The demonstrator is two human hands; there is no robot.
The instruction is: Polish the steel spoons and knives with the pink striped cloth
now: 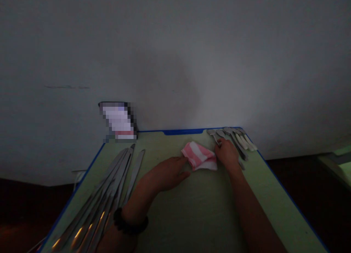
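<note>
My left hand (170,172) reaches over the middle of the table, thumb apart from the fingers. Its fingertips meet the left edge of a crumpled pink-and-white striped cloth (199,156), and it does not appear to grip it. My right hand (228,154) is closed at the handle of a spoon (211,133), whose bowl points towards the wall. Some of its fingers are hidden from me. Right beside that hand lie more metal spoons (227,130) and several white-handled pieces of cutlery (245,141). One single table knife (136,169) lies left of my left forearm.
A fanned pile of metal table knives (109,187) covers the table's left side. A phone (119,119), its screen blurred, leans against the grey wall (170,63) at the back left. The pale table (192,216) has a blue edge (184,131) against the wall.
</note>
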